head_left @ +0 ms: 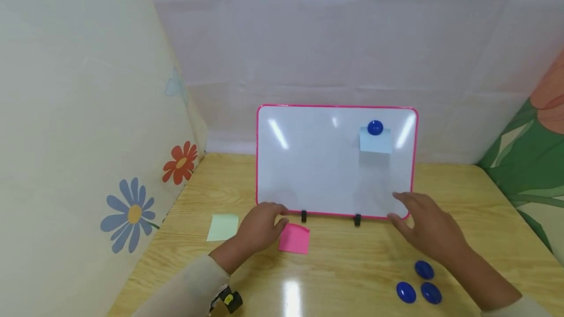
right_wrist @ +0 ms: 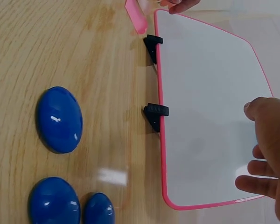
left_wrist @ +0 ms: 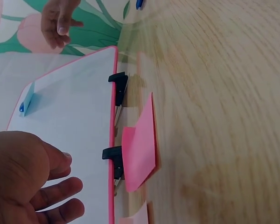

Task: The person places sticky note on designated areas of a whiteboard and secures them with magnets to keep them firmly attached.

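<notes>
My left hand (head_left: 261, 228) hovers by the lower left corner of a pink-framed whiteboard (head_left: 308, 170), fingers loosely bent with nothing between them. At the lower right corner is my right hand (head_left: 434, 229), its thumb and fingers spread and holding nothing. Whether either hand touches the frame, I cannot tell. A light blue sticky note (head_left: 375, 145) hangs on the board under a round blue magnet (head_left: 375, 127). On the table, a pink sticky note (head_left: 293, 239) with a curled top edge lies just right of my left hand, and a pale green sticky note (head_left: 222, 227) lies left of it.
Three blue magnets (head_left: 424, 269) lie near my right forearm. Two black clips (head_left: 303, 216) support the board's lower edge on the wooden table (head_left: 352, 268). A dark device (head_left: 231, 300) sits at my left sleeve. Flower-patterned walls (head_left: 132, 111) flank the table, with a pale cloth (head_left: 330, 38) behind.
</notes>
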### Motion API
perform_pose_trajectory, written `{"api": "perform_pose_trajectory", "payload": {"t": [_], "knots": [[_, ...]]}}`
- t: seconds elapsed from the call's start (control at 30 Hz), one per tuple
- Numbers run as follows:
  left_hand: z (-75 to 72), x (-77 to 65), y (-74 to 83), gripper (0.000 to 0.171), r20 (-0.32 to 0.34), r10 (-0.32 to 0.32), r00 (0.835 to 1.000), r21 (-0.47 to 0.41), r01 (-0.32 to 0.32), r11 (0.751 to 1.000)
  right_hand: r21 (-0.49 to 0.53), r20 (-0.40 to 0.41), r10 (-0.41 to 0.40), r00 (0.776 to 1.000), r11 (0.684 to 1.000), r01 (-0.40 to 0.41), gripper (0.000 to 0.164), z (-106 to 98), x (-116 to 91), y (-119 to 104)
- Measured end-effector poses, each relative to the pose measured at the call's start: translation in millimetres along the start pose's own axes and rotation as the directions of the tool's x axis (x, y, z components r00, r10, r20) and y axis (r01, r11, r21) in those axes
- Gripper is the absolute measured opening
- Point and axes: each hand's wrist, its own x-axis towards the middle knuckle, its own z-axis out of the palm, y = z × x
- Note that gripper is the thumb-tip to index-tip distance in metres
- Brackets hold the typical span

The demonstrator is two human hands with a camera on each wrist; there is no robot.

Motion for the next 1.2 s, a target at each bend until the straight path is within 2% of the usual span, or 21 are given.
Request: {"api": "perform_pose_trajectory", "payload": {"t": [0.23,0.57,1.2], "knots": [[6.0,-0.5,-6.4,0.019,-0.015,0.002,1.0,0.004,-0.002,1.0,0.001,-0.039,-0.01,0.999,1.0,0.01,0.056,5,-7,5],[12.4,0.0,-12.2,0.018,-0.007,-0.048,0.999,0.039,0.048,0.998,-0.002,-0.023,0.037,0.999,0.999,-0.037,0.058,7,-14,10],[19.0,1.1,-15.3,0.016,-0.036,-0.034,0.999,0.055,0.036,0.998,0.028,0.074,0.095,0.993,0.995,-0.098,0.055,17,-33,22]]}}
